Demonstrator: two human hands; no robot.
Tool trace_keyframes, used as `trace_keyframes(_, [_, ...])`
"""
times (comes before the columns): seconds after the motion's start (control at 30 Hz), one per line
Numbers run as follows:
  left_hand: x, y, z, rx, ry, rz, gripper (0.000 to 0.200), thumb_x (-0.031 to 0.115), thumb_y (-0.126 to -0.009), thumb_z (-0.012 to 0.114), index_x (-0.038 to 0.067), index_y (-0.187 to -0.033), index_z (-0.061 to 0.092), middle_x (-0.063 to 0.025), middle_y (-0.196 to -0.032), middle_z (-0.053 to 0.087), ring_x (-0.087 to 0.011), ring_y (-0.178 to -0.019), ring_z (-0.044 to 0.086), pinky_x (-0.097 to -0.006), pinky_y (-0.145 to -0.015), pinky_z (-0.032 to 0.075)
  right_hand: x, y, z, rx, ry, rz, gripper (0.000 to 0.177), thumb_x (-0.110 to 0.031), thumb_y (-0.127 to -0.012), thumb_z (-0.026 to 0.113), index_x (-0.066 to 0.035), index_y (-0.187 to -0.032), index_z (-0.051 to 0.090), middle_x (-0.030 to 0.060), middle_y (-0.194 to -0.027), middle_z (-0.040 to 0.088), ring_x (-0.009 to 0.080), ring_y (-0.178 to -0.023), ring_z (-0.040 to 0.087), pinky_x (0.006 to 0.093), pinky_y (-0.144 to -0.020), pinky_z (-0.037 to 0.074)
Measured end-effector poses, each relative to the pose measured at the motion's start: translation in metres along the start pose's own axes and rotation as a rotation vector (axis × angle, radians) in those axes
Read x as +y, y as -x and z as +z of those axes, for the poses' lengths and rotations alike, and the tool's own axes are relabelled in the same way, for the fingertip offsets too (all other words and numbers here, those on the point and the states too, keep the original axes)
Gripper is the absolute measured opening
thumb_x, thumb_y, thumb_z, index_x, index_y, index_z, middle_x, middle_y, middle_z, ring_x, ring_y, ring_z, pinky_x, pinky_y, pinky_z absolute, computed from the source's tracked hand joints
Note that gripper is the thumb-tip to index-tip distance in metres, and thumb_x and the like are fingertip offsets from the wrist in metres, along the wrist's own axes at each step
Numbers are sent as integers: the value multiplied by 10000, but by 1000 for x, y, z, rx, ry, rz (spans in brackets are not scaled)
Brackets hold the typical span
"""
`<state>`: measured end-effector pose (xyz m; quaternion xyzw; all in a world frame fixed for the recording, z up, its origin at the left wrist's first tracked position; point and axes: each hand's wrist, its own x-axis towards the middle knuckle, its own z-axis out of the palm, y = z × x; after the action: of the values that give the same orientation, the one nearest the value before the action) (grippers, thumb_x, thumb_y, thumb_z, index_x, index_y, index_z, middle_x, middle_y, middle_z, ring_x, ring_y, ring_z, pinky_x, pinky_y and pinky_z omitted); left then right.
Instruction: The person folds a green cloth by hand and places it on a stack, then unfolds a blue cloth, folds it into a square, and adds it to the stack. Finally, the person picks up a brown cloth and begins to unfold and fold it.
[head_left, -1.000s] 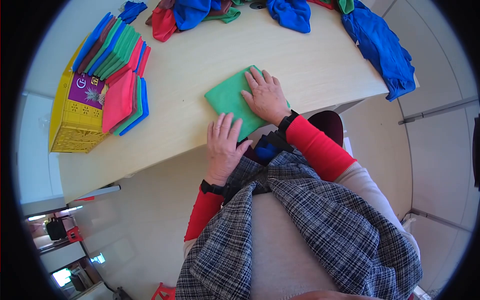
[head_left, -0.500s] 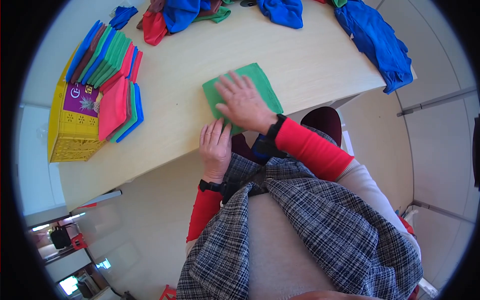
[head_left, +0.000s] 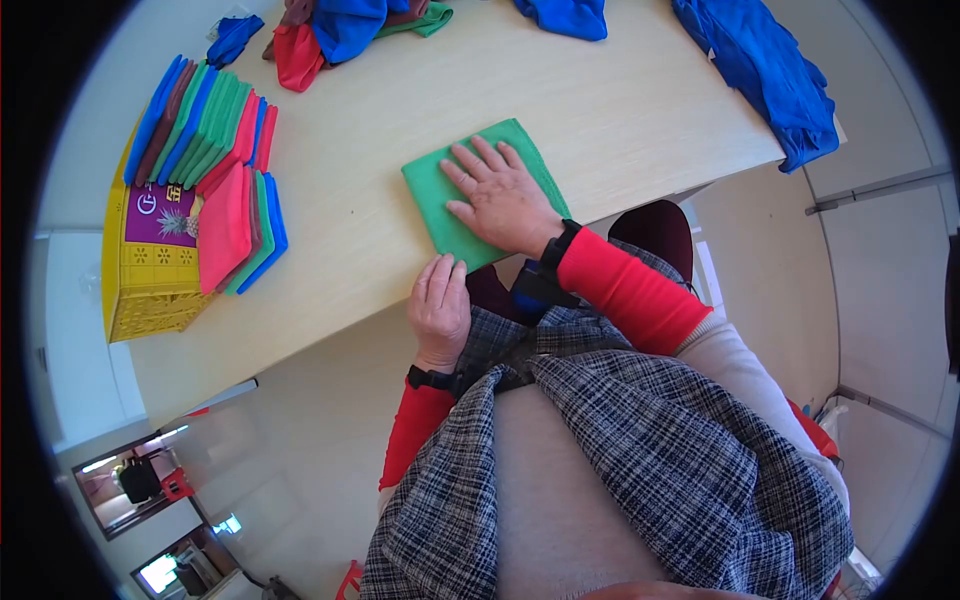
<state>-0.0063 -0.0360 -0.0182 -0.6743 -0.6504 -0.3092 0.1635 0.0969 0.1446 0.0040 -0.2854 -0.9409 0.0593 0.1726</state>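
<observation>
A folded green cloth point(head_left: 430, 195) lies flat near the front edge of the table. My right hand point(head_left: 500, 200) rests palm down on top of it, fingers spread, holding nothing. At the cloth's lower left corner is my left hand point(head_left: 440, 305), its fingertips touching the cloth's edge and its fingers close together. Whether the left fingers pinch the cloth cannot be made out, as the thumb is hidden.
A yellow basket point(head_left: 155, 270) at the left holds upright folded cloths point(head_left: 200, 125) in several colours. Crumpled cloths point(head_left: 345, 25) lie at the back, a blue one point(head_left: 565, 15) beside them. Blue fabric point(head_left: 765, 75) hangs over the right edge of the table point(head_left: 340, 240).
My right hand has shifted slightly right on the cloth. My left hand has drawn back a little toward me, to the cloth's near corner. The view has tilted slightly.
</observation>
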Motion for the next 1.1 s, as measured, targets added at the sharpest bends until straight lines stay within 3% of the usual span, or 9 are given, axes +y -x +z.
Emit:
trace_keyframes(0.23, [3, -6, -5, 35, -2, 16, 236, -50, -796, 741, -7, -1028, 725, -158, -1110, 688, -330, -1018, 678, -413, -880, 569, 9, 2, 0, 28, 75, 57, 613, -466, -1045, 445, -101, -1537, 453, 128, -1593, 422, 340, -1506, 320, 521, -1235, 222])
trace_keyframes(0.37, [-1, -18, -15, -2, 151, -40, 190, -40, -821, 734, -14, -1009, 716, -170, -1098, 685, -324, -1001, 682, -411, -859, 569, 8, 4, 0, 15, 64, 70, 614, -465, -1046, 439, -99, -1539, 449, 130, -1599, 414, 345, -1512, 309, 519, -1240, 210])
trace_keyframes(0.43, [-2, -55, -14, 16, 153, -118, 164, 9, -880, 708, -10, -1044, 708, -187, -1122, 682, -344, -1022, 678, -423, -861, 560, 8, 4, 1, 13, 65, 71, 615, -465, -1046, 436, -98, -1540, 448, 130, -1604, 409, 348, -1517, 302, 520, -1243, 205])
trace_keyframes(0.5, [3, -90, 0, -30, 118, -213, 327, 196, -955, 670, 0, -1216, 651, -204, -1283, 633, -380, -1212, 592, -463, -1026, 486, 7, 4, 2, 13, 64, 69, 616, -465, -1046, 434, -97, -1540, 448, 131, -1607, 406, 350, -1519, 299, 520, -1244, 202])
trace_keyframes(0.53, [1, -95, 13, -28, 117, -213, 327, 196, -955, 670, 0, -1216, 651, -204, -1283, 633, -380, -1212, 592, -463, -1026, 486, 7, 4, 3, 11, 87, 64, 618, -467, -1047, 433, -97, -1541, 446, 130, -1610, 402, 348, -1522, 294, 518, -1245, 199])
trace_keyframes(0.63, [-9, -93, 58, -152, -17, -184, 580, 400, -1016, 569, 3, -1436, 513, -212, -1488, 511, -377, -1422, 431, -499, -1191, 316, 11, 5, 2, 6, 138, 59, 621, -470, -1047, 430, -97, -1544, 443, 129, -1616, 394, 343, -1528, 285, 514, -1249, 192])
trace_keyframes(0.77, [-16, -84, 49, -278, 14, -211, 734, 522, -1030, 489, 4, -1541, 392, -199, -1590, 407, -359, -1514, 306, -524, -1248, 190, 14, 8, -3, -21, 85, 73, 621, -466, -1049, 432, -99, -1549, 435, 128, -1621, 385, 334, -1535, 273, 505, -1251, 190])
trace_keyframes(1.1, [-14, -81, 39, -333, -51, -198, 759, 532, -1012, 528, 15, -1549, 388, -191, -1620, 358, -354, -1526, 278, -544, -1233, 216, 26, 9, -8, -17, 19, 162, 602, -432, -1050, 456, -102, -1553, 425, 130, -1619, 383, 343, -1527, 283, 513, -1233, 235])
